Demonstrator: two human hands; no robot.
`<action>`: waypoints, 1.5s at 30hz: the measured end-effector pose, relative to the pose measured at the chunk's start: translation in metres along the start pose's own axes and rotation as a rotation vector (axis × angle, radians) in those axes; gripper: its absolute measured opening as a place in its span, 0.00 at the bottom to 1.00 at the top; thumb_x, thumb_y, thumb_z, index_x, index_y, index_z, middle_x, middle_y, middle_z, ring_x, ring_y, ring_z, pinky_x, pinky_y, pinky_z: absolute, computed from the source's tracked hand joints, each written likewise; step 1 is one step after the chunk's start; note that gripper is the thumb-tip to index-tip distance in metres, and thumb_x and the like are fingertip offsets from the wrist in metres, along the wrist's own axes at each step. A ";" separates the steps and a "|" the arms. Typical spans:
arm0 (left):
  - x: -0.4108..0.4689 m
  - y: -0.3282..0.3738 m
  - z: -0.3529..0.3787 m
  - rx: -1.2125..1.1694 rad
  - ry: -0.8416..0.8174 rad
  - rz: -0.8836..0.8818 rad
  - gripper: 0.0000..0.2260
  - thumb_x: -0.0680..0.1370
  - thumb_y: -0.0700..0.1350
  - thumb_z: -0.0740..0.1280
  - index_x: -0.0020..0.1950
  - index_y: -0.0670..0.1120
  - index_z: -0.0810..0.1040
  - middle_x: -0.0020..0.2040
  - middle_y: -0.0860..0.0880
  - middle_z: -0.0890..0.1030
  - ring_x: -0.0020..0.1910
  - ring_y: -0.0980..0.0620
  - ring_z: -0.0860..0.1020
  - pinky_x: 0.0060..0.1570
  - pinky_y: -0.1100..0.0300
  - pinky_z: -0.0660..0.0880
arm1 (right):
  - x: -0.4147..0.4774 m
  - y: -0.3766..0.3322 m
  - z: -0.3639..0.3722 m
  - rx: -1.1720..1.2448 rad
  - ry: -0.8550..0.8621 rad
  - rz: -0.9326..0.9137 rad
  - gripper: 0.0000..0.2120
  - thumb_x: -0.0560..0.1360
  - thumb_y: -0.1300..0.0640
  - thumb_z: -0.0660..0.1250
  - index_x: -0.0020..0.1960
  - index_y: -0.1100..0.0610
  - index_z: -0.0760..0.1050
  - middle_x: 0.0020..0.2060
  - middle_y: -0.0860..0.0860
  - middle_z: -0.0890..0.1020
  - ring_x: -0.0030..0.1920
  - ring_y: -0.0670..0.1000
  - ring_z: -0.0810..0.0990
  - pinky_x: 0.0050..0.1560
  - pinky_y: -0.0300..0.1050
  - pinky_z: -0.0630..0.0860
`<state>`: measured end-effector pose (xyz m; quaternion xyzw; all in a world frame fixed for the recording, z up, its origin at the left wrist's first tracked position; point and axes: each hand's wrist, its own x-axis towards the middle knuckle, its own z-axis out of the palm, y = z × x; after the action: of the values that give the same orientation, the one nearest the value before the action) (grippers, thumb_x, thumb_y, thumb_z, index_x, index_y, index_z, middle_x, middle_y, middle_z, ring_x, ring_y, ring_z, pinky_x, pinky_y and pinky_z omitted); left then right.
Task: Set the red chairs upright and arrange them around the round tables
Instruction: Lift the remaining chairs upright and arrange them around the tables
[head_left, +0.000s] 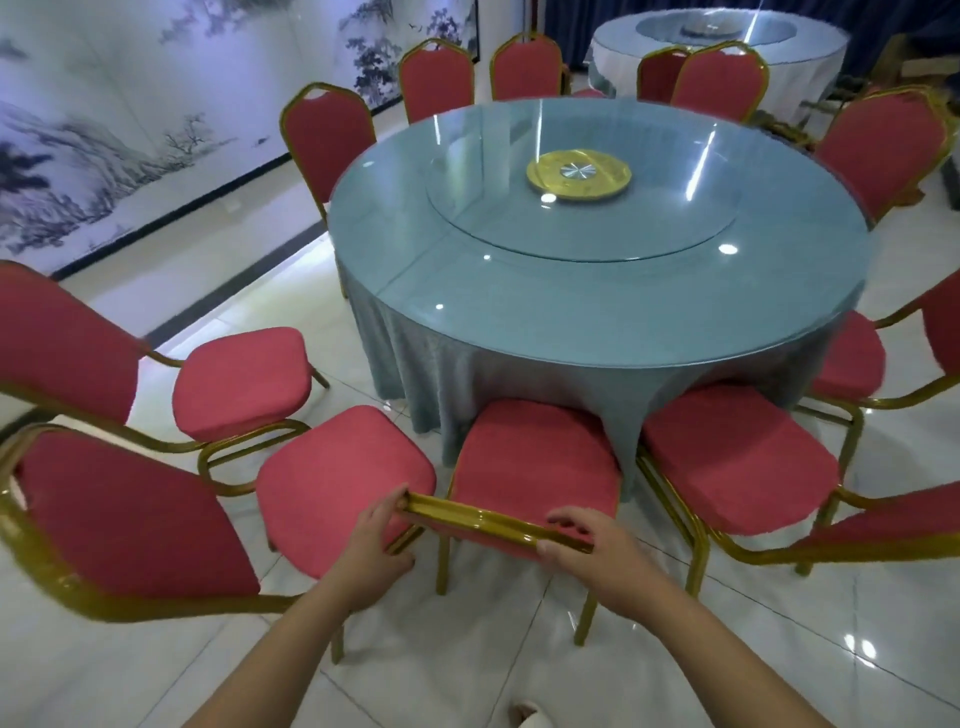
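Note:
A red chair with a gold frame (535, 462) stands upright right in front of me, its seat tucked under the teal cloth of the round table (571, 322). My left hand (376, 540) grips the left end of its gold top rail. On the right end of that rail my right hand (587, 545) holds on with curled fingers. Several more red chairs ring the table, all upright: one close on my left (343, 483), one close on my right (737, 462), others at the far side (436, 78).
A glass turntable with a gold disc (578, 174) sits on the table. A second round table (727, 47) with a white cloth stands at the back right. A painted wall panel (130, 130) runs along the left. The floor is glossy white tile (467, 649).

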<state>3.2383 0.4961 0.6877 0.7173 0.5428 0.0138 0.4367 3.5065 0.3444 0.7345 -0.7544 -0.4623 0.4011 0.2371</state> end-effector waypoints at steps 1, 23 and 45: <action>-0.013 -0.002 -0.002 -0.056 0.007 -0.020 0.37 0.75 0.38 0.70 0.77 0.63 0.60 0.70 0.53 0.64 0.69 0.47 0.68 0.63 0.53 0.73 | 0.003 -0.009 0.003 0.031 0.002 -0.047 0.16 0.74 0.42 0.71 0.61 0.43 0.77 0.55 0.40 0.78 0.56 0.41 0.76 0.60 0.45 0.74; -0.164 -0.205 -0.163 -0.768 0.580 -0.253 0.12 0.78 0.40 0.68 0.54 0.57 0.83 0.51 0.58 0.84 0.50 0.59 0.82 0.51 0.59 0.79 | 0.058 -0.283 0.265 0.107 -0.401 -0.458 0.09 0.78 0.57 0.68 0.49 0.43 0.81 0.45 0.40 0.83 0.48 0.35 0.79 0.42 0.27 0.76; -0.109 -0.484 -0.481 -0.953 0.607 -0.285 0.12 0.76 0.37 0.70 0.51 0.53 0.85 0.49 0.52 0.86 0.48 0.54 0.83 0.48 0.58 0.79 | 0.208 -0.568 0.535 0.302 -0.293 -0.401 0.08 0.77 0.62 0.69 0.51 0.51 0.84 0.46 0.48 0.85 0.49 0.47 0.84 0.49 0.39 0.80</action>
<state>2.5849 0.7184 0.7240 0.3254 0.6687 0.4026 0.5337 2.8295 0.7835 0.7651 -0.5381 -0.5667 0.5152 0.3520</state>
